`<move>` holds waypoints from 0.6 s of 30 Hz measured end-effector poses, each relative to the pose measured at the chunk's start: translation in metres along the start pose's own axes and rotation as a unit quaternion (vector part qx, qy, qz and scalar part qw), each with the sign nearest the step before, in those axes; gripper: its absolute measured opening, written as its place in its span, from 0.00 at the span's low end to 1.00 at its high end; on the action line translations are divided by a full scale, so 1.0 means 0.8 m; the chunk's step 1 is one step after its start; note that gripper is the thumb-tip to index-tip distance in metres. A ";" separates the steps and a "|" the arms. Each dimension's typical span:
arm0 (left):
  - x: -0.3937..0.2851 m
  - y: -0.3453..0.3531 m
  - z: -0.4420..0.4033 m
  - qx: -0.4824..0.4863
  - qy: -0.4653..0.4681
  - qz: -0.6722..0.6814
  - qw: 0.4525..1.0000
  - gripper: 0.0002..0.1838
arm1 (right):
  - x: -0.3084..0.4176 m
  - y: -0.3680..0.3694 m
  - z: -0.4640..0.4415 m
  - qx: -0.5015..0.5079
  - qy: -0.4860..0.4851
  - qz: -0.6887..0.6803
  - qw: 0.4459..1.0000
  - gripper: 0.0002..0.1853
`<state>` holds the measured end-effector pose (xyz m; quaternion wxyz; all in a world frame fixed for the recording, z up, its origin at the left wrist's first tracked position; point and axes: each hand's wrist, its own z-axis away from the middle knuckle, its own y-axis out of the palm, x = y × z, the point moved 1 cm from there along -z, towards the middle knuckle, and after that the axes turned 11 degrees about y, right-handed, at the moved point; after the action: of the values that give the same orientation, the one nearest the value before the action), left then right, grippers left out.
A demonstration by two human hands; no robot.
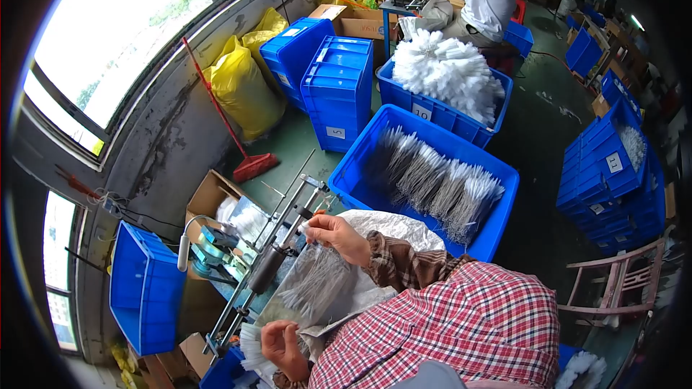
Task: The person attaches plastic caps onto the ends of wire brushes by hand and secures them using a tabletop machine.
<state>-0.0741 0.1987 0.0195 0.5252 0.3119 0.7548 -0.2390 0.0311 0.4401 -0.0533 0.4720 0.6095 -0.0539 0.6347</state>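
"Fingers (322, 223) of the right hand (347, 241) look drawn together near the dark roller (267, 269); whether they clamp anything, I cannot tell. And the left hand (283, 349)?"

"Its fingers curl, their grip unclear, near some white bristles (252, 346)."

"How do the wires (311, 289) look?"

"Thin, pale grey, fairly straight, bunched loosely between the hands, just beside the roller."

"Counts?"

"Wires: too many to tell. One roller, one red broom (254, 166), two upright blue bins (337, 94) by the window wall, one open bin (355, 173) holding white-tipped bundles (440, 187)"
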 end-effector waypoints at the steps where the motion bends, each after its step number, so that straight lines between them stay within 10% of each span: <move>1: -0.004 0.000 -0.001 -0.014 0.001 0.007 1.000 0.02 | 0.000 0.001 0.000 0.002 0.001 0.003 1.000 0.09; 18: 0.067 -0.019 0.003 0.021 -0.011 0.105 0.994 0.05 | 0.005 0.008 0.000 -0.016 -0.008 0.009 1.000 0.10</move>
<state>-0.0973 0.1982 -0.0309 0.5492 0.3976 0.7068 -0.2017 0.0274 0.4386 -0.0470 0.4757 0.6065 -0.0734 0.6328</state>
